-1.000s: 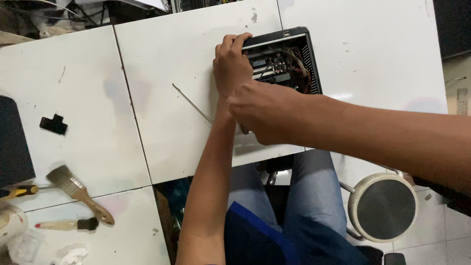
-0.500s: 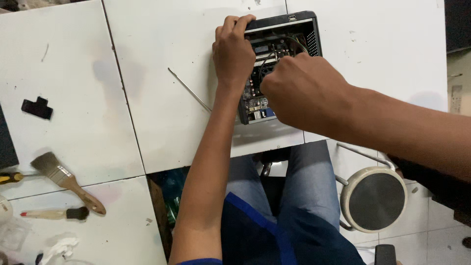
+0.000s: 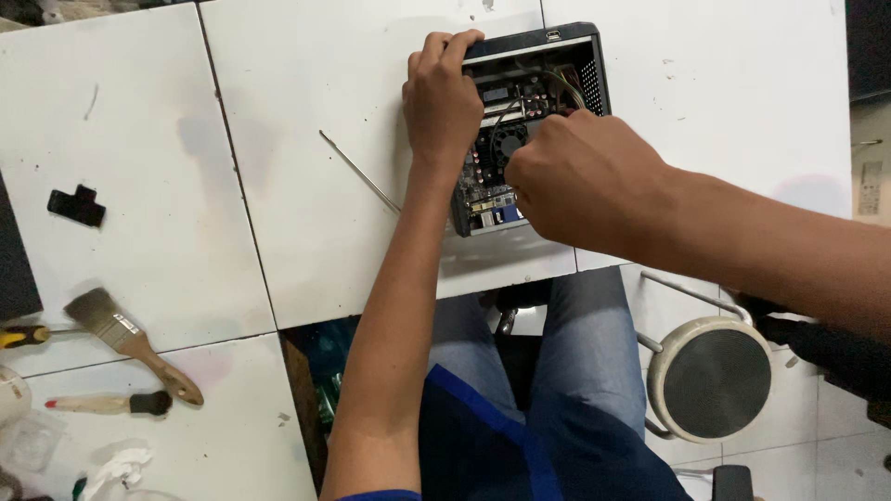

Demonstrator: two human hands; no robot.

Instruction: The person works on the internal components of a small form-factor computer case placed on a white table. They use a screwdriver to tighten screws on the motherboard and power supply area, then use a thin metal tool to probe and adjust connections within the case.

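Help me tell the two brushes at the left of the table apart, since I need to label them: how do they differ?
The larger paintbrush has a wide, pale bristle head and a metal band; the small brush has a short black tip. The larger one lies slanted, bristles toward the upper left, while the small one lies nearly level, tip pointing right. Both have wooden handles and rest untouched on the white table.

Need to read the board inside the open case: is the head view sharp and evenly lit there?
Head view: sharp, no motion blur; even light, mild glare on the white table; the right hand covers and shades part of the open computer case, the left hand its left edge.
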